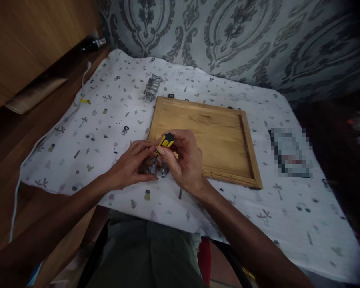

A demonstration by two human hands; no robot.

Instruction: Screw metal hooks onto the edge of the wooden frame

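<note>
A framed wooden panel, like a cabinet door (216,136), lies on the cloth-covered table, its recessed face up. My right hand (186,162) is closed round the yellow and black handle of a screwdriver (168,140), tilted over the panel's near left corner. Below it, at that corner, sits a metal hinge (163,170), partly covered by my fingers. My left hand (127,164) is closed on the hinge from the left, thumb near the table and fingers by the screwdriver's shaft. The screwdriver's tip is hidden.
Several metal hinges (151,87) lie grouped behind the panel's far left corner. A small dark ring-shaped piece (125,130) is left of the panel. A blurred-out packet (292,154) lies on the right. A white cable (33,150) runs along the table's left edge, near wooden furniture (36,36).
</note>
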